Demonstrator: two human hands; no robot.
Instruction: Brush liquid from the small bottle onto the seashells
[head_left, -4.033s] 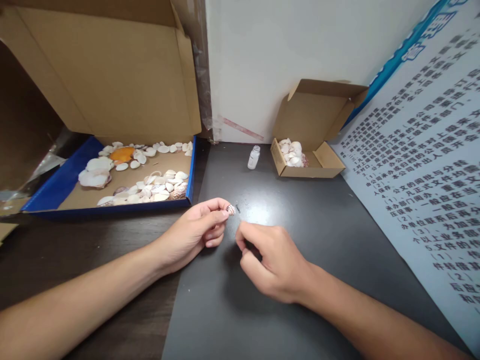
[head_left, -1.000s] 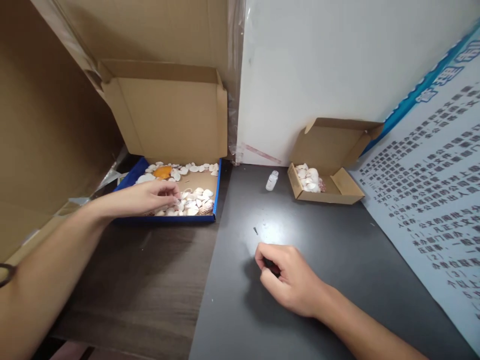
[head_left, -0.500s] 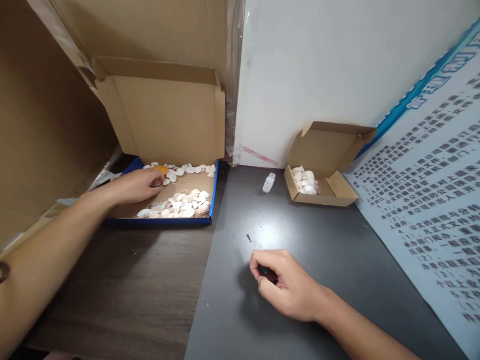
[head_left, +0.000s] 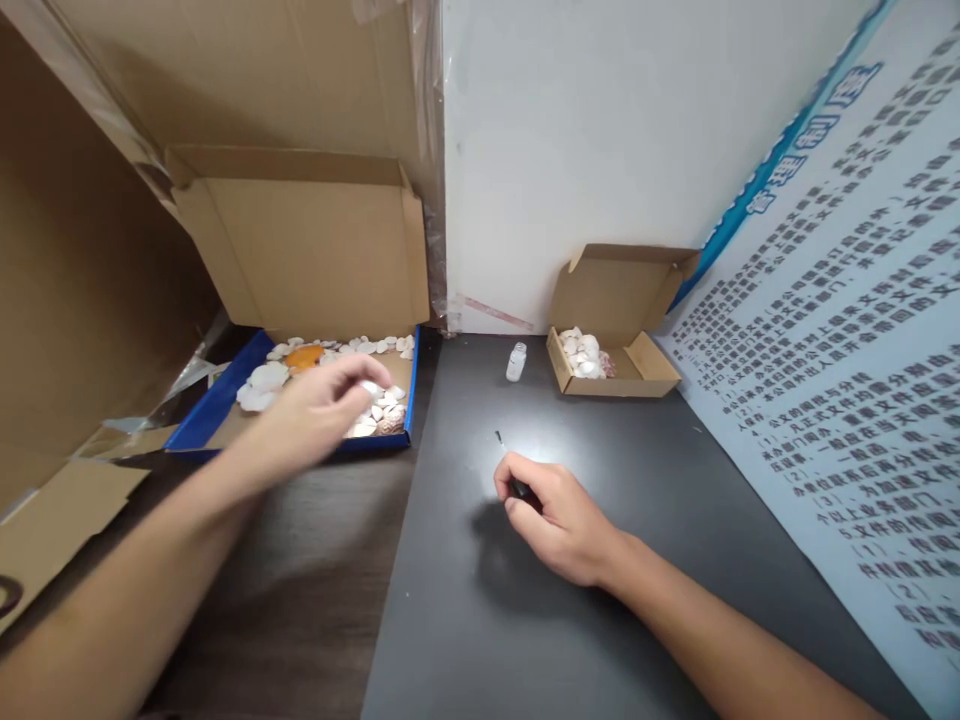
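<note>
My left hand is above the front of a blue-edged cardboard box of shells, thumb and fingers closed on a small white shell. Below and past it lie small pale shells. A larger white shell and an orange piece are in the left and back of the box. On the right, my right hand is closed around the dark handle of a small brush, its thin tip pointing away from me. Beyond the brush, a small glass bottle with whitish content stands uncapped.
A smaller open cardboard box with white shells stands at the back right. Behind are a white panel and a printed sheet. A dark grey mat covers the table's right part; a cardboard flap lies far left.
My left hand has come up from the blue-edged box's left part and moved right with a white shell. My right hand still holds the brush. The view has shifted somewhat.
</note>
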